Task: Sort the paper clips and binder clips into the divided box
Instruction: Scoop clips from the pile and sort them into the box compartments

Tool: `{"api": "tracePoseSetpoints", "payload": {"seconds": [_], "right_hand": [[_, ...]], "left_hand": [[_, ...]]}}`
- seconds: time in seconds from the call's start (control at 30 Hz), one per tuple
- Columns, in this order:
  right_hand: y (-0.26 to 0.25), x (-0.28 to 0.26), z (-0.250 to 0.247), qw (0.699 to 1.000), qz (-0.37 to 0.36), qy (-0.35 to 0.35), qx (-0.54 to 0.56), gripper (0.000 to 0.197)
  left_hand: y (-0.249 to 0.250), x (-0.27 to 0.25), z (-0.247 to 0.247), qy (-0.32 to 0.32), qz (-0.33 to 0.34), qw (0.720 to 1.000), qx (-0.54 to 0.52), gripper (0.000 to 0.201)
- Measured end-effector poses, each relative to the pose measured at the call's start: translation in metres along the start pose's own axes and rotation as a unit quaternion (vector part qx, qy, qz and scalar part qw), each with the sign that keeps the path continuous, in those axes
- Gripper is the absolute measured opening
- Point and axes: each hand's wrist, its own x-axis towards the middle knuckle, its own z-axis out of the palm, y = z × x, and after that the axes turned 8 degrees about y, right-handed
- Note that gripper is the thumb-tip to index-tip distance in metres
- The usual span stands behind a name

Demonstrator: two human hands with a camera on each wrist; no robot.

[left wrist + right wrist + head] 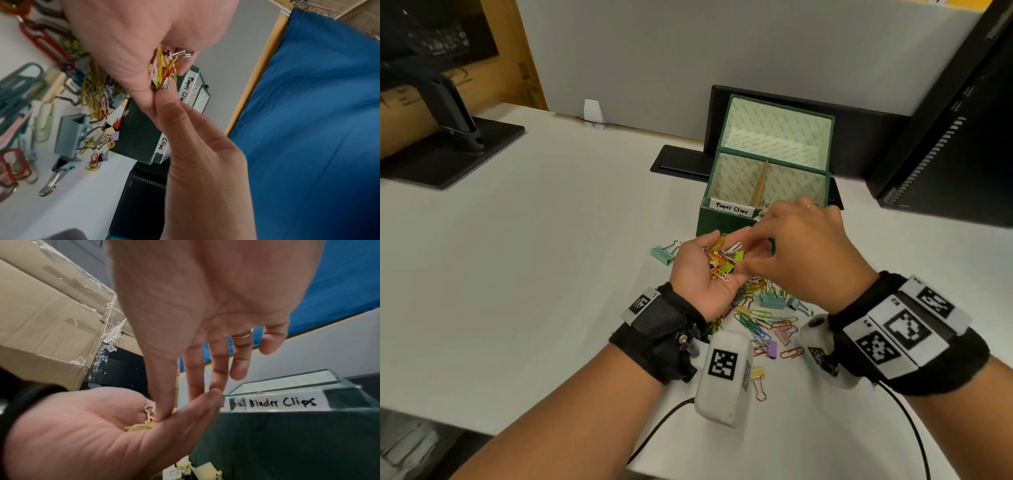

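Observation:
My left hand (702, 274) is held palm up over the table, and a bunch of coloured paper clips and small binder clips (724, 260) lies in it. My right hand (801, 253) reaches in from the right. Its thumb and forefinger pinch into that bunch (164, 68) while the other fingers stay straight. The thumb tip is on the clips (144, 426). Just behind the hands stands the green divided box (719, 224), lid open. One compartment is labelled "Paper Clips" (734, 208), the other "Binder Clips" (281, 402). A mixed pile of clips (763, 318) lies on the table under my wrists.
A teal binder clip (664, 253) lies left of my hands, and a yellow one (757, 375) lies near the front. A monitor stand (465, 144) is at far left. A black computer case (945, 154) is at right. A black cable hatch (681, 161) sits beside the box.

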Motion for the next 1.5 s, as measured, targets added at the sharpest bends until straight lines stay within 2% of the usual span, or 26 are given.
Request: {"api": "tracePoseSetpoints", "payload": {"seconds": [0.1, 0.2, 0.33, 0.47, 0.7, 0.77, 0.83, 0.9, 1.0, 1.1, 1.2, 1.33, 1.4, 1.5], "right_hand": [[-0.005, 0.000, 0.008, 0.999, 0.005, -0.010, -0.041, 0.026], [-0.008, -0.002, 0.012, 0.999, 0.002, 0.000, -0.045, 0.024], [-0.004, -0.003, 0.006, 1.000, 0.012, 0.021, 0.016, 0.019], [0.019, 0.009, -0.008, 0.992, 0.061, 0.054, 0.096, 0.020], [0.060, 0.038, -0.014, 0.966, 0.162, 0.165, 0.115, 0.023], [0.065, 0.040, -0.009, 0.971, 0.171, 0.139, 0.092, 0.026], [0.066, 0.039, -0.003, 0.986, 0.158, 0.057, 0.009, 0.026], [0.063, 0.037, 0.000, 0.990, 0.135, 0.051, -0.007, 0.025], [0.044, 0.029, -0.004, 0.987, 0.065, 0.112, 0.093, 0.022], [0.015, 0.019, -0.004, 0.985, 0.009, 0.028, 0.170, 0.016], [-0.005, 0.014, 0.008, 0.983, -0.027, -0.033, 0.179, 0.017], [-0.018, 0.016, 0.018, 0.982, -0.039, -0.020, 0.185, 0.020], [-0.020, 0.016, 0.023, 0.981, -0.036, -0.008, 0.189, 0.020], [-0.021, 0.014, 0.028, 0.975, -0.031, -0.007, 0.220, 0.022]], "left_hand": [[0.000, -0.001, 0.001, -0.002, 0.005, 1.000, -0.001, 0.046], [0.000, 0.000, 0.001, 0.009, 0.011, 1.000, -0.006, 0.040], [0.001, 0.001, 0.001, 0.004, 0.011, 1.000, -0.014, 0.045], [0.002, 0.002, 0.001, 0.007, 0.003, 1.000, -0.023, 0.043], [0.001, 0.003, 0.002, 0.011, -0.004, 1.000, -0.005, 0.041], [0.001, 0.003, 0.001, 0.012, -0.006, 1.000, -0.007, 0.042], [0.001, 0.002, 0.002, 0.015, -0.006, 1.000, -0.009, 0.042], [0.002, 0.002, 0.002, 0.020, -0.005, 1.000, -0.009, 0.042], [0.001, 0.003, 0.003, 0.025, 0.001, 1.000, -0.003, 0.041], [0.000, 0.003, 0.001, 0.019, 0.010, 1.000, -0.015, 0.039], [-0.002, 0.004, 0.001, 0.038, 0.043, 0.998, -0.006, 0.034], [-0.004, 0.006, 0.000, 0.091, 0.072, 0.993, -0.005, 0.028], [-0.004, 0.005, 0.001, 0.092, 0.068, 0.993, -0.001, 0.027], [-0.004, 0.005, 0.001, 0.082, 0.066, 0.994, 0.005, 0.037]]}}
